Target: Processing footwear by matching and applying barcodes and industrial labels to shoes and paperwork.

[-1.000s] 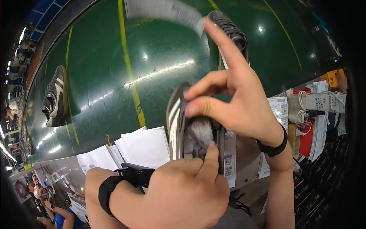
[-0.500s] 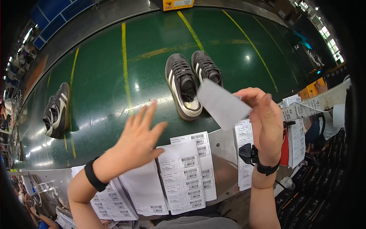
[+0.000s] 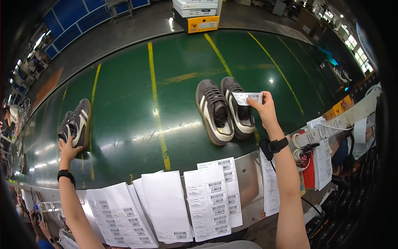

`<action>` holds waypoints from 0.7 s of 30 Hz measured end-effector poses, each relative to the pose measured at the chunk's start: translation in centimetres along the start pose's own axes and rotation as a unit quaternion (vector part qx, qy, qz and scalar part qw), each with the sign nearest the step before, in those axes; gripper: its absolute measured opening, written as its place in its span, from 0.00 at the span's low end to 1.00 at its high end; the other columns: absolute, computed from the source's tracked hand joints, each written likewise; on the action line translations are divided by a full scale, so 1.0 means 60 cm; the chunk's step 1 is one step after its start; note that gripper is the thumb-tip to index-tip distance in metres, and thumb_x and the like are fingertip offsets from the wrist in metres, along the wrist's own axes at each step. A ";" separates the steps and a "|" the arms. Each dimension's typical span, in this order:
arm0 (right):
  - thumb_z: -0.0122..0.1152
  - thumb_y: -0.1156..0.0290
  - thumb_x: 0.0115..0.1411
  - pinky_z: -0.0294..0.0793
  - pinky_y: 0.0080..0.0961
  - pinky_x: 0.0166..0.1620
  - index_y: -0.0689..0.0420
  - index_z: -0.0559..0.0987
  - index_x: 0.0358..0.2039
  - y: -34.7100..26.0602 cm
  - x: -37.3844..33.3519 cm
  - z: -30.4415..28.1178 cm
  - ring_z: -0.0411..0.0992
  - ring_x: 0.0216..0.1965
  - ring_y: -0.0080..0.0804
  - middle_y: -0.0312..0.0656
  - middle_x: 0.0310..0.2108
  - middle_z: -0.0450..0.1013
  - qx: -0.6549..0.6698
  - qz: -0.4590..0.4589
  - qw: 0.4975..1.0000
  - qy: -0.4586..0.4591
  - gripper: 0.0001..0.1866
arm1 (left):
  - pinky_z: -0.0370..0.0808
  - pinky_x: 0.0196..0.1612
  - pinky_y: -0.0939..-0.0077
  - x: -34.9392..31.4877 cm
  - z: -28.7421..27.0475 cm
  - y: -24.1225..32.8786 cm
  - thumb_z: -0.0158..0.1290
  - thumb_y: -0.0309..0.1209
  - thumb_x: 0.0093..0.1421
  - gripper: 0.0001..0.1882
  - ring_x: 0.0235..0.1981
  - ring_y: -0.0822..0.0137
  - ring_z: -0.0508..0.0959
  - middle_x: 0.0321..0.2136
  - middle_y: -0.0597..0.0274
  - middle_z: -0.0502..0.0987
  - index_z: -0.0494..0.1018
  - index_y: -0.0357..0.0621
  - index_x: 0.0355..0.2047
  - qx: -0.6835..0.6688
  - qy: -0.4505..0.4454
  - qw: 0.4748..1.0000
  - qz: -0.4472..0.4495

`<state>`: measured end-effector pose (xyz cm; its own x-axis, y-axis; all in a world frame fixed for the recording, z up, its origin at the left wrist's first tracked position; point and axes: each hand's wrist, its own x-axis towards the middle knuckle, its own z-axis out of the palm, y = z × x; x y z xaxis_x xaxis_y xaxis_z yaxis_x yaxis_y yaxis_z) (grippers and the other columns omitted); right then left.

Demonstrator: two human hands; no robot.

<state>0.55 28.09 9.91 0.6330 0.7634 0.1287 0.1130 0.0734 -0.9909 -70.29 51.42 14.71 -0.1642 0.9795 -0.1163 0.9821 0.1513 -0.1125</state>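
On the green surface at the far left, my left hand (image 3: 68, 150) has its fingers at the heels of a pair of dark grey sneakers (image 3: 84, 120) with white stripes, closed about the nearer heel. My right hand (image 3: 267, 111) pinches a small white barcode label (image 3: 240, 98) between thumb and fingers. The label is held over the right shoe of a second, matching pair, partly hiding it. That right sneaker (image 3: 243, 120) stands beside its left sneaker (image 3: 212, 108), toes pointing away from me.
Several barcode label sheets (image 3: 166, 203) lie along the near metal edge (image 3: 253, 166). More sheets (image 3: 270, 186) hang by my right forearm, near cables and a red item (image 3: 308, 174). Stacked shoe boxes (image 3: 202, 25) stand beyond the far edge. Yellow lines (image 3: 153, 83) cross the green surface.
My left hand has gone left from above the sheets to the far-left sneakers. My right hand has turned the label printed side up and brought it over the middle pair.
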 end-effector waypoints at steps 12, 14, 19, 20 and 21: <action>0.67 0.68 0.55 0.71 0.26 0.43 0.55 0.60 0.66 -0.111 -0.109 -0.072 0.69 0.46 0.30 0.45 0.54 0.68 -0.338 -0.008 0.939 0.069 0.40 | 0.66 0.57 0.59 0.010 -0.038 0.118 0.68 0.51 0.34 0.35 0.49 0.45 0.75 0.37 0.41 0.81 0.82 0.37 0.39 -0.163 -0.035 0.985 0.039; 0.66 0.70 0.55 0.71 0.25 0.42 0.55 0.61 0.65 -0.144 -0.135 -0.042 0.69 0.46 0.30 0.44 0.53 0.68 -0.323 -0.032 0.946 0.026 0.38 | 0.69 0.54 0.64 -0.060 -0.076 0.191 0.68 0.50 0.37 0.33 0.44 0.49 0.77 0.36 0.44 0.81 0.82 0.36 0.39 -0.189 -0.049 0.977 0.090; 0.65 0.72 0.54 0.71 0.28 0.45 0.60 0.69 0.57 -0.192 -0.187 0.097 0.70 0.45 0.35 0.45 0.49 0.70 -0.265 -0.091 0.947 -0.159 0.29 | 0.67 0.57 0.59 -0.242 -0.054 0.352 0.68 0.46 0.41 0.31 0.52 0.46 0.69 0.42 0.35 0.76 0.79 0.39 0.43 -0.167 -0.167 0.872 0.429; 0.65 0.71 0.54 0.71 0.30 0.47 0.61 0.70 0.55 -0.203 -0.203 0.124 0.70 0.46 0.39 0.47 0.48 0.70 -0.280 -0.120 0.930 -0.206 0.28 | 0.67 0.56 0.58 -0.279 -0.052 0.364 0.68 0.45 0.43 0.31 0.51 0.45 0.68 0.45 0.35 0.73 0.78 0.39 0.45 -0.135 -0.125 0.893 0.411; 0.66 0.70 0.54 0.71 0.32 0.49 0.62 0.71 0.53 -0.211 -0.215 0.140 0.70 0.46 0.42 0.48 0.48 0.70 -0.295 -0.148 0.910 -0.251 0.26 | 0.67 0.56 0.58 -0.304 -0.054 0.372 0.67 0.43 0.45 0.31 0.49 0.43 0.68 0.49 0.34 0.71 0.76 0.39 0.47 -0.105 -0.082 0.910 0.393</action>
<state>-15.51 22.71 20.44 0.0943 0.9741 0.2056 0.7077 0.0796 -0.7020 -45.08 37.36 17.51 0.6022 0.7652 -0.2275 0.7950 -0.5492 0.2574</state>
